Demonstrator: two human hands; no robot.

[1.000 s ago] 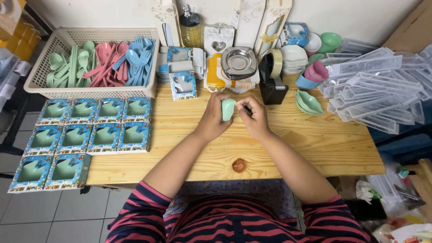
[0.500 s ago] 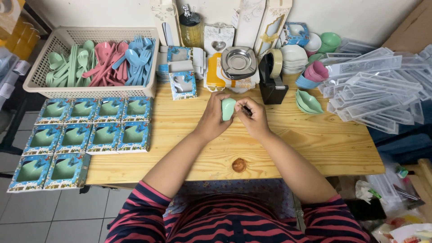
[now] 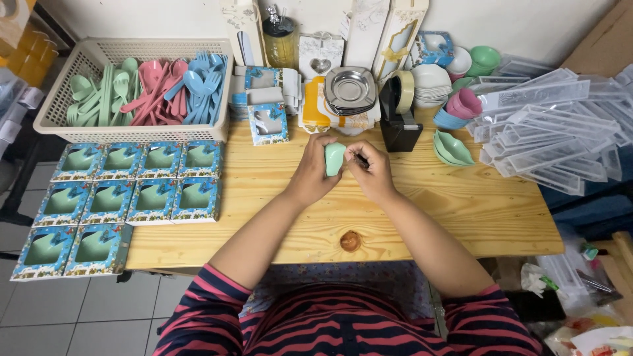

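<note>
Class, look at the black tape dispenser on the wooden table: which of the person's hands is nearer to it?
Right. The right hand sits just below and slightly left of the black tape dispenser; the left hand, holding the small green dish, lies farther left.

Layout of the table [image 3: 461,211] from above

The basket [image 3: 59,112] with spoons [image 3: 151,89] in it stands at the far left; 10 boxes [image 3: 125,198] lie before it. The tape dispenser [image 3: 399,118] stands behind both hands, and the clear cases [image 3: 560,132] lie at the right.
</note>
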